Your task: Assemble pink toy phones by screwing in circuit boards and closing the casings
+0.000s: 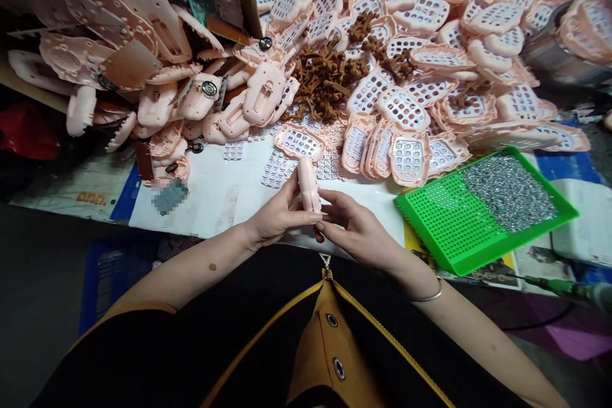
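Note:
A narrow pink plastic casing [308,186] stands on edge between my hands, over the front edge of the white table. My left hand [278,211] is wrapped round its left side, with the thumb across the lower end. My right hand [354,224] pinches the lower right end, where a small brown piece [319,234] sticks out. Just beyond my hands lies a pink shell with a white keypad [300,141]. Loose keypad sheets [276,169] lie beside it.
Pink casings with circuit boards [262,94] pile up at the left. Brown parts [329,80] lie mid-table, with many keypad shells [408,156] behind and right. A green tray [430,229] holds small metal screws. A green-tipped tool [564,287] is at the lower right.

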